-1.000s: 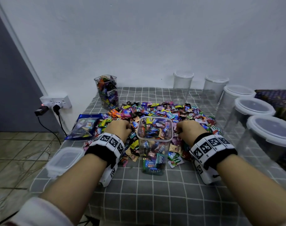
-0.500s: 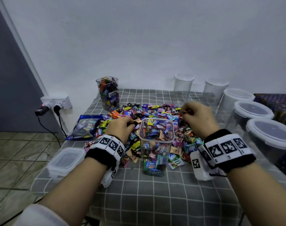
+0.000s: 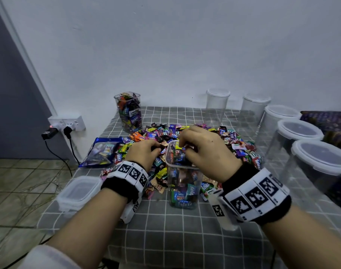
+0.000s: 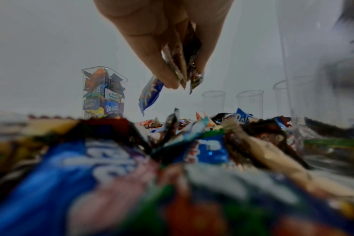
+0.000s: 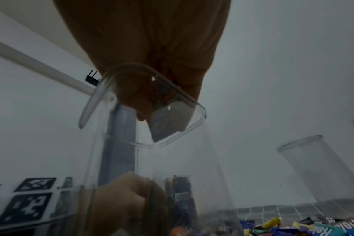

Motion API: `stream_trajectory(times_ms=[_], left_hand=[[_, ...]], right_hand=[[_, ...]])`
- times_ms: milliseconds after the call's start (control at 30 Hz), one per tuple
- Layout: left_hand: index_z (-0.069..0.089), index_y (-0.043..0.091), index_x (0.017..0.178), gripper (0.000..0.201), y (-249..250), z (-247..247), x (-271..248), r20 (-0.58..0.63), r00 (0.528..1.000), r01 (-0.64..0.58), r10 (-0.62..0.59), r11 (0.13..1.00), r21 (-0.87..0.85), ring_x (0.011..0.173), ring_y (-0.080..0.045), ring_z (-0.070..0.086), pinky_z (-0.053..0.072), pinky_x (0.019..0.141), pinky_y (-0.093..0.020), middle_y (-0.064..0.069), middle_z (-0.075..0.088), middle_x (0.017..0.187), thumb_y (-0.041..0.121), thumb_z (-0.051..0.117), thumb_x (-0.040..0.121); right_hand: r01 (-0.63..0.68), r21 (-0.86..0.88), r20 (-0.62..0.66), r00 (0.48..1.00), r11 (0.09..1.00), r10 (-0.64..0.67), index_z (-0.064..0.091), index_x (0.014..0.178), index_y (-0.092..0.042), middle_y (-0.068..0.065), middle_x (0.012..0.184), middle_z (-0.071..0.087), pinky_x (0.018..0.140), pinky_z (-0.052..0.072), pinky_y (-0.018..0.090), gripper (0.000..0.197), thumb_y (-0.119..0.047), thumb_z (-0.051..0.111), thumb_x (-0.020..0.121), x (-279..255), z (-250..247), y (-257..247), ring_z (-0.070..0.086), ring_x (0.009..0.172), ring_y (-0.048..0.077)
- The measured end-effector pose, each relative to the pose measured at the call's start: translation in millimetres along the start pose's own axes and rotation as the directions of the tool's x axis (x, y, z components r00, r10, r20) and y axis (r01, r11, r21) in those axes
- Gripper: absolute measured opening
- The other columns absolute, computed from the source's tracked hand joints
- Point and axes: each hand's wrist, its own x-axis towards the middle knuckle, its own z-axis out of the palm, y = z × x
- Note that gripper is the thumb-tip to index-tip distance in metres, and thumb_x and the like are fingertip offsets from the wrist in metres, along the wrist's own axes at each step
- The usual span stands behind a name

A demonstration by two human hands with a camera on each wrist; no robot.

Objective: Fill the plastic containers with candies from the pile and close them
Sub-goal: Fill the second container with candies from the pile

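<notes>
A clear square container point(image 3: 183, 183), nearly full of wrapped candies, stands open on the grey checked cloth in front of the candy pile point(image 3: 185, 136). My right hand point(image 3: 187, 147) hovers over its mouth, pinching a few candies point(image 5: 164, 124) above the rim point(image 5: 192, 126). My left hand point(image 3: 156, 148) sits just left of the container on the pile, fingers pinching several wrappers point(image 4: 184, 67). A second filled container point(image 3: 128, 113) stands open at the back left. A square lid point(image 3: 78, 191) lies at the table's left front edge.
Several empty lidded round containers point(image 3: 299, 133) line the right side and back of the table. A blue candy bag point(image 3: 102, 151) lies left of the pile. A wall socket with plugs point(image 3: 66, 125) and cables hangs beyond the left edge.
My right hand lifted candies from the right of the pile and swung left over the container's mouth. My left hand stayed on the pile, gathering wrappers.
</notes>
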Motion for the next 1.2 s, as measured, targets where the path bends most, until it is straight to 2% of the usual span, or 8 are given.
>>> stream_trajectory(times_ms=[67,200,333,467,600,733,900,1200], left_hand=[[0.071,0.021,0.105,0.020,-0.2,0.1,-0.2,0.000,1.000,-0.003,0.003,1.000,0.000,0.095,-0.018,0.062,0.048,0.086,-0.031,0.001,0.070,0.102,0.027,0.060,0.089],[0.071,0.020,0.105,0.020,1.3,-1.1,-1.3,0.002,1.000,-0.007,0.007,1.000,-0.018,0.096,-0.018,0.062,0.047,0.086,-0.030,0.000,0.070,0.102,0.026,0.061,0.089],[0.071,0.018,0.105,0.020,2.9,-2.9,-3.4,-0.005,1.000,-0.014,0.014,0.999,-0.047,0.094,-0.017,0.062,0.048,0.086,-0.031,0.000,0.071,0.101,0.024,0.061,0.089],[0.071,0.016,0.104,0.019,5.8,-7.5,-6.6,-0.026,1.000,-0.019,0.017,0.994,-0.108,0.093,-0.018,0.063,0.049,0.087,-0.032,-0.002,0.071,0.100,0.021,0.063,0.088],[0.070,0.015,0.106,0.020,7.8,-13.5,-9.8,-0.038,0.999,-0.003,-0.003,0.985,-0.172,0.097,-0.018,0.062,0.048,0.090,-0.036,-0.002,0.069,0.103,0.020,0.063,0.088],[0.071,0.013,0.104,0.018,14.4,-18.5,-15.1,-0.077,0.997,-0.021,0.003,0.971,-0.238,0.095,-0.018,0.062,0.049,0.090,-0.034,-0.004,0.070,0.101,0.017,0.064,0.087],[0.071,0.012,0.102,0.018,32.7,-39.4,-15.1,-0.157,0.988,-0.070,0.009,0.919,-0.388,0.083,-0.016,0.063,0.053,0.083,-0.035,-0.001,0.068,0.089,0.013,0.065,0.086],[0.066,0.037,0.081,0.031,78.7,-58.9,-32.6,-0.202,0.962,-0.270,0.184,0.759,-0.593,0.067,-0.004,0.061,0.053,0.069,-0.027,0.019,0.066,0.070,0.007,0.068,0.082]], right_hand=[[0.017,-0.002,0.030,0.999,1.000,-0.017,0.062,0.079,-0.006,0.010,0.095,0.065,0.077,0.047,0.037,0.019,-0.007,0.045,0.070,-1.9,-0.5,-2.0,0.059,0.090,0.027],[0.029,0.063,0.045,0.998,0.998,-0.032,0.065,0.084,-0.005,0.008,0.112,0.065,0.073,0.028,0.013,0.024,-0.011,0.044,0.073,-6.2,-2.3,-3.9,0.048,0.078,-0.002],[0.016,0.138,0.016,1.000,0.990,-0.018,0.067,0.089,-0.006,0.004,0.116,0.064,0.083,0.030,0.012,0.026,-0.010,0.044,0.078,-11.0,-4.6,-6.4,0.054,0.107,0.009],[-0.063,0.228,-0.009,0.998,0.971,0.067,0.063,0.108,-0.011,-0.001,0.119,0.061,0.092,0.033,0.016,0.028,-0.020,0.051,0.084,-18.0,-8.5,-7.8,0.048,0.110,0.004],[-0.303,0.317,0.124,0.953,0.899,0.277,0.029,0.143,-0.025,-0.013,0.138,0.035,0.102,0.026,0.021,0.078,-0.043,0.071,0.079,-29.3,-8.8,-0.8,0.030,0.126,0.000],[-0.436,0.492,0.250,0.900,0.753,0.358,0.005,0.149,-0.025,-0.005,0.148,0.030,0.111,0.032,0.032,0.123,-0.052,0.080,0.056,-37.5,6.8,12.2,0.037,0.133,0.010],[-0.478,0.528,0.286,0.878,0.702,0.383,0.012,0.146,-0.025,0.000,0.129,0.046,0.092,0.045,0.020,0.102,-0.022,0.081,0.070,-42.8,14.6,17.5,0.052,0.108,0.003],[-0.440,0.570,0.243,0.897,0.694,0.369,0.018,0.131,-0.034,0.002,0.127,0.047,0.097,0.048,0.032,0.090,-0.021,0.082,0.068,-42.7,19.7,21.5,0.053,0.108,0.006]])
